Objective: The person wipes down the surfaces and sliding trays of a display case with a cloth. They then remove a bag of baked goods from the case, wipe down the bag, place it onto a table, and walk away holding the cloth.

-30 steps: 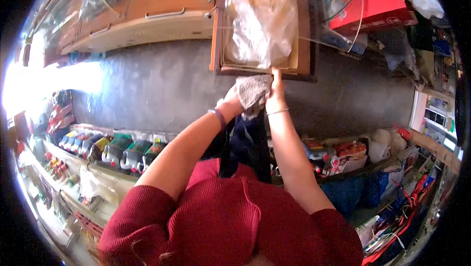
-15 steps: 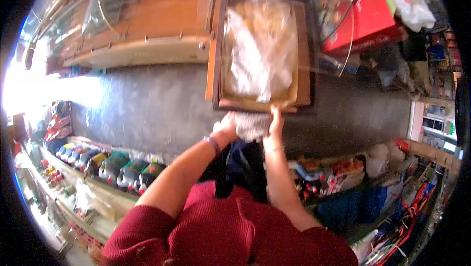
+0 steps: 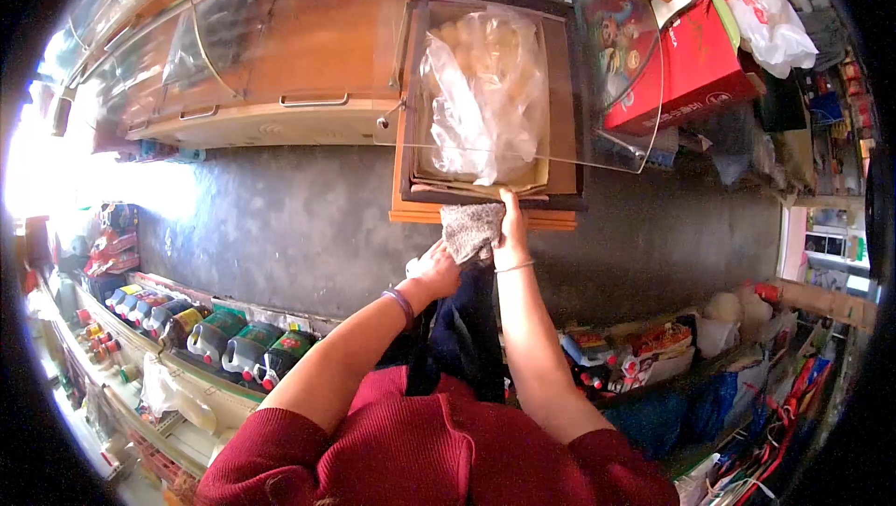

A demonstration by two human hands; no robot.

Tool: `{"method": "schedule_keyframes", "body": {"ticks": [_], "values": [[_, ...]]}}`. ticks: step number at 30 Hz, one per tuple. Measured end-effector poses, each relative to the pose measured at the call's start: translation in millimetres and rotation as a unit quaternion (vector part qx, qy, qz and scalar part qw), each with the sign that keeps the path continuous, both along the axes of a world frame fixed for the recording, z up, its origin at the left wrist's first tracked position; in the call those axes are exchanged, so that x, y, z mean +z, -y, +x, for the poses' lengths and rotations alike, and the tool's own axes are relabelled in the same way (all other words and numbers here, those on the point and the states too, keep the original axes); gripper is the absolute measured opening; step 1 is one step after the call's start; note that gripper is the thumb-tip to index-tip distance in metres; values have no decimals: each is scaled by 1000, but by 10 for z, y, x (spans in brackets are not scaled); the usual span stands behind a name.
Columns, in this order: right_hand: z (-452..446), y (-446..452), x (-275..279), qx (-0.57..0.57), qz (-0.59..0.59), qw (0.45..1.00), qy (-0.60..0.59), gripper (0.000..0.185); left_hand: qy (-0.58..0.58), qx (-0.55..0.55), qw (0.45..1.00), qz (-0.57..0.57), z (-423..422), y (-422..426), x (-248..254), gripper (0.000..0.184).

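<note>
A pale grey cloth hangs bunched between my two hands, just in front of a pulled-out, dark-rimmed drawer. My left hand is closed on the cloth's lower left side. At the drawer's front edge, my right hand lies against the cloth's right side. A digit of it reaches up over the drawer rim, and its other fingers are mostly hidden. Inside the drawer sits a shallow cardboard box. A clear plastic bag with yellowish contents lies in that box.
A clear panel juts over the drawer's right side. Orange-brown cabinets run along the left. A red box and a white plastic bag stand at right. Large bottles line a low shelf beside me. Grey floor lies between.
My left hand has come down and slightly away from the drawer front, and the cloth is more exposed. The right hand stays at the drawer edge. The view has shifted a little.
</note>
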State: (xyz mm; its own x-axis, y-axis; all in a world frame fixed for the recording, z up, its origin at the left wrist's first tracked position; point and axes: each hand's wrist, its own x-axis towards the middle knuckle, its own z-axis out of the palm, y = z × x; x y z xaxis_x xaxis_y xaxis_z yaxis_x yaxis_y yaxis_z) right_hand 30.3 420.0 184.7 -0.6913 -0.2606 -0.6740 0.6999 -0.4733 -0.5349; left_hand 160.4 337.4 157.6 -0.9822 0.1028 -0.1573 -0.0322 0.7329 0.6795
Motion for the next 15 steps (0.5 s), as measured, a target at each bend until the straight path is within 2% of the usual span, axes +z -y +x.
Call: {"method": "schedule_keyframes", "body": {"ticks": [2, 3, 4, 5, 6, 7, 8, 10, 11, 12, 14, 15], "values": [[-38, 11, 45, 12, 121, 991, -48, 38, -10, 18, 999, 30, -93, 47, 256, 64], [-66, -41, 204, 95, 152, 984, -26, 40, 78, 31, 996, 26, -49, 27, 146, 63], [-64, -163, 303, 176, 182, 967, 7, 43, 15, 12, 1000, 21, -39, 5, -21, 52], [-114, -277, 102, 244, 170, 953, -53, 39, -49, -5, 999, 12, -26, -20, -200, 42], [-76, -392, -100, 309, 150, 932, -118, 37, -31, 1, 999, -10, -26, -7, -83, 37], [-8, -418, 261, 355, 168, 908, -146, 35, -26, 5, 999, 30, -12, 10, -145, 43], [62, -475, 305, 365, 234, 850, -299, 33, -68, 2, 998, -16, 31, -33, -434, 44], [197, -733, 154, 343, 163, 900, -214, 33, 27, 75, 996, -49, 133, -31, -47, 38], [213, -864, 295, 377, 177, 884, -213, 35, -17, 10, 989, -145, 142, -9, 100, 30], [262, -1015, 282, 385, 181, 882, -202, 35, -17, 6, 990, -143, 126, 5, 43, 30], [382, -1268, 342, 403, 176, 879, -181, 43, 112, 6, 989, -98, 123, 1, -257, 25], [445, -1387, 321, 402, 210, 876, -167, 42, -33, 99, 993, -45, 150, -17, -492, 22]]}}
